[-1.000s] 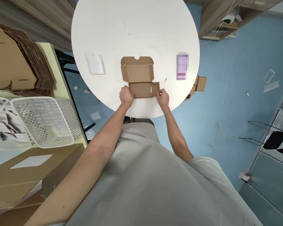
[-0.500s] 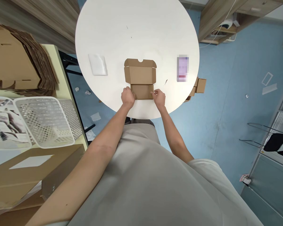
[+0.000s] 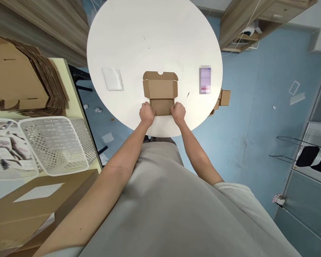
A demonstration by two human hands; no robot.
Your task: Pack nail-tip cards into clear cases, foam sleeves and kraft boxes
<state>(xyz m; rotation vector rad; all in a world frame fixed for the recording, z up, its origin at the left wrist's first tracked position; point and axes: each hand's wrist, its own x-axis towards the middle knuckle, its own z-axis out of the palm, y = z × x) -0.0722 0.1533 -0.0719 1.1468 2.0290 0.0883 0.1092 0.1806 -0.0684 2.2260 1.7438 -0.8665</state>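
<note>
A small brown cardboard box (image 3: 161, 88) lies on the round white table (image 3: 155, 43), its lid folded back with the side flaps and notched front flap spread. My left hand (image 3: 147, 113) is closed around the left wall of the box's tray. On the opposite side, my right hand (image 3: 178, 112) grips the right wall, fingers curled over the edge. The tray between the hands shows only bare cardboard. To the left lies a clear plastic pouch (image 3: 112, 79). A pixelated purple packet (image 3: 205, 79) rests to the right.
At far left, a stack of flat cardboard blanks (image 3: 18, 75) and white perforated baskets (image 3: 53, 142) stand on a side table. A large carton (image 3: 29, 207) is below them. Small brown boxes (image 3: 224, 97) sit beyond the table's right edge. A wooden cabinet (image 3: 243, 28) stands back right.
My right hand's fingers have closed more fully over the box's right wall. The view has shifted slightly; the box stays open between both hands.
</note>
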